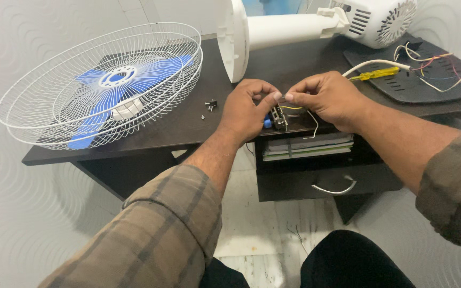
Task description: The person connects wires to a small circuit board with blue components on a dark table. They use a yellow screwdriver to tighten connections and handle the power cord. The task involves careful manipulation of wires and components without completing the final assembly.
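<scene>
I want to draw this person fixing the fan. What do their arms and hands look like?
Both hands are bare: the left hand and right hand wear no gloves, rings or watch that I can see. Each arm has a checked shirt sleeve in brown and grey, pushed up toward the elbow so the forearms show.
</scene>
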